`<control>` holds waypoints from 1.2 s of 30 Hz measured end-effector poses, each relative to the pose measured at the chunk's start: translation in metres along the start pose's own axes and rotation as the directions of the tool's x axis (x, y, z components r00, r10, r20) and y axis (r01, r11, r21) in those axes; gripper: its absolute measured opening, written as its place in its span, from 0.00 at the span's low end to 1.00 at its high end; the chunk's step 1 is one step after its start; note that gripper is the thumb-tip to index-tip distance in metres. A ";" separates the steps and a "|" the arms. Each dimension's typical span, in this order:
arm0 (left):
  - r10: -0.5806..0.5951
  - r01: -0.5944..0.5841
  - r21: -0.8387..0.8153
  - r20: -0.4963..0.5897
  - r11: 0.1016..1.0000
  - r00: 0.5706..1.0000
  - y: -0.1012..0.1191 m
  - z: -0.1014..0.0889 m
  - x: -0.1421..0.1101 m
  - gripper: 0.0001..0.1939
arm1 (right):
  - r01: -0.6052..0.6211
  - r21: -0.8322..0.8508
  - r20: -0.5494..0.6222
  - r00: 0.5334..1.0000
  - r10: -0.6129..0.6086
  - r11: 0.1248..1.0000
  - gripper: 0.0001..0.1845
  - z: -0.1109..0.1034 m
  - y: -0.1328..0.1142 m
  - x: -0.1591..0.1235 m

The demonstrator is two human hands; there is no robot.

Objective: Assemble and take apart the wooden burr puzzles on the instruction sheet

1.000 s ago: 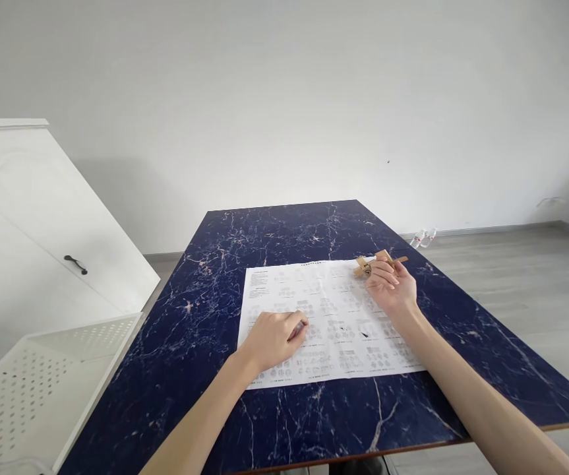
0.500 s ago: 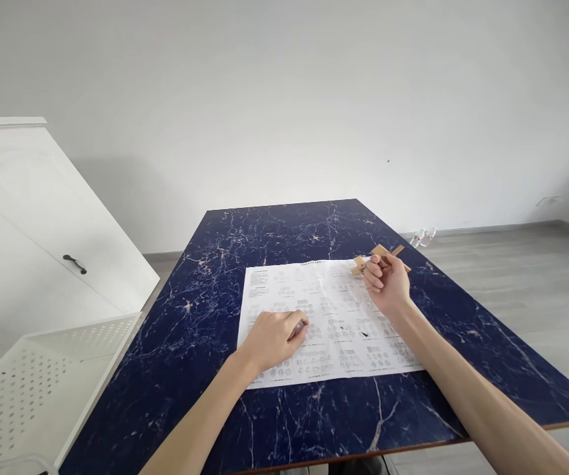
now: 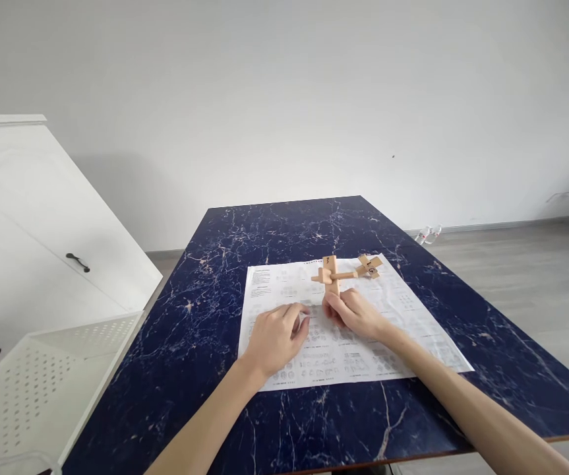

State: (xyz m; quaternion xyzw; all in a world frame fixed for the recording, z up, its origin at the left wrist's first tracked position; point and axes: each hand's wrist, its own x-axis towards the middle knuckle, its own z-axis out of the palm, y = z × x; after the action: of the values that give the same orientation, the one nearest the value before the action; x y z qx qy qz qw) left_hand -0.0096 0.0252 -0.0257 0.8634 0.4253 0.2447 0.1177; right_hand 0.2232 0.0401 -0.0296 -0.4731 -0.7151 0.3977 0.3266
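Room surroundings: white cabinet (image 3: 41,224), pale wall (image 3: 274,119), grey floor (image 3: 526,277).
Cabinet at left, dark handle (image 3: 77,262) fitted; white perforated panel (image 3: 27,386) below. Wall bears one small dark mark (image 3: 393,156). Two clear bottles (image 3: 423,235) noted beyond the table's (image 3: 165,376) right edge, near the baseboard (image 3: 492,227).

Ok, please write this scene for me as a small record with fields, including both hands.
Left hand: at the printed sheet, fingers curled, no object visible in it
Right hand: holds the near end of the wooden assembly's flat bar
Wooden assembly: flat bar crossed by a rod, cross-shaped piece at right
Printed sheet: spread on the table
Table: dark blue, marbled
Left side: white cabinet
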 end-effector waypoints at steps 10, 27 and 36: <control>-0.095 -0.011 -0.414 -0.235 0.910 0.967 0.010 0.000 0.004 0.33 | 0.216 -0.218 0.156 0.970 -0.184 0.952 0.30 0.003 0.001 -0.005; -0.073 0.375 -0.919 0.368 0.120 0.927 -0.001 -0.010 0.008 0.52 | 0.563 -0.206 0.219 0.824 -0.522 0.801 0.19 0.015 -0.009 -0.010; -0.065 0.369 -0.912 0.363 0.180 0.929 -0.006 -0.008 0.011 0.44 | 0.444 -0.158 0.190 0.890 -0.414 0.882 0.24 0.019 -0.012 -0.011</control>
State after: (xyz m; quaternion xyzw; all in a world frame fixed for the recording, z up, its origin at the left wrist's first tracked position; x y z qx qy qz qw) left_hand -0.0116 0.0379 -0.0179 0.5502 0.2791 0.3289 0.7149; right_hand 0.2065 0.0223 -0.0292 -0.3011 -0.8606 0.2770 0.3032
